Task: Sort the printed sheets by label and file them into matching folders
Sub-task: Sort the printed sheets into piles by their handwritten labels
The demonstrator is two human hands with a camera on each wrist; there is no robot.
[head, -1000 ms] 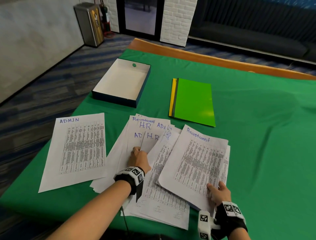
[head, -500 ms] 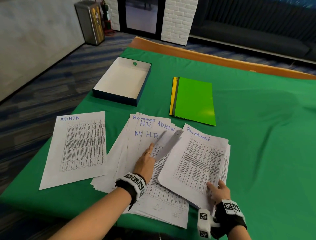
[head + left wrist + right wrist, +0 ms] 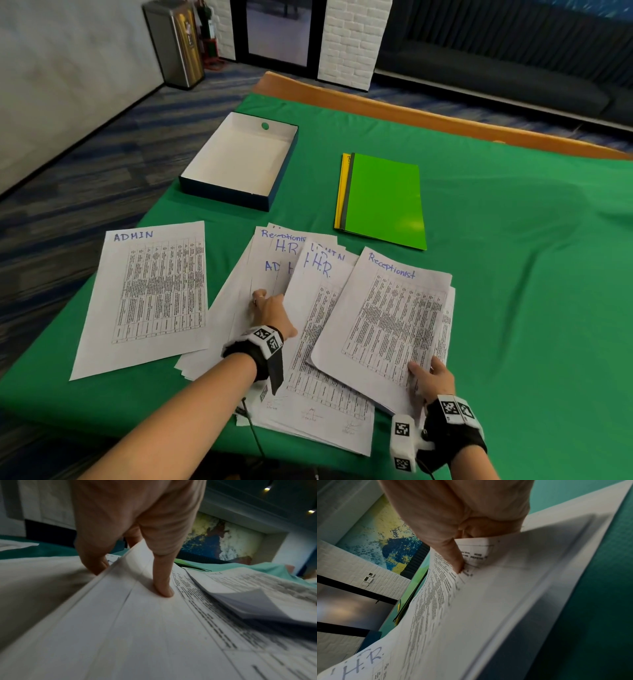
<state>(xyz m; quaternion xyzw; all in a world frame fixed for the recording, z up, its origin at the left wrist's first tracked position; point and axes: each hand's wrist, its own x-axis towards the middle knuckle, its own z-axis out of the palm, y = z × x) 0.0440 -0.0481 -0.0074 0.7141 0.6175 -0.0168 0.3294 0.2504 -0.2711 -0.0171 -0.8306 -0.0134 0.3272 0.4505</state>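
Note:
A fanned pile of printed sheets (image 3: 239, 308) labelled Receptionist, H.R. and ADMIN lies at the table's near middle. My left hand (image 3: 270, 308) pinches the left edge of an H.R. sheet (image 3: 318, 308); the thumb (image 3: 163, 588) lies on top and the fingers (image 3: 96, 563) are under the raised edge. My right hand (image 3: 430, 377) pinches the near corner of the Receptionist sheets (image 3: 394, 315), with its thumb (image 3: 457, 563) on the print. A single ADMIN sheet (image 3: 150, 294) lies apart on the left. A green folder (image 3: 383, 200) sits on a yellow folder (image 3: 339, 192) beyond the pile.
An open, empty blue box (image 3: 239, 161) with a white inside stands at the back left. Green cloth (image 3: 513, 274) covers the table, whose wooden edge (image 3: 411, 116) runs along the far side. A metal bin (image 3: 174, 41) stands on the floor far left.
My left hand lifted an H.R. sheet out of the pile, swung it rightward and laid it against the Receptionist sheets, covering most of an ADMIN label. The right hand kept its hold.

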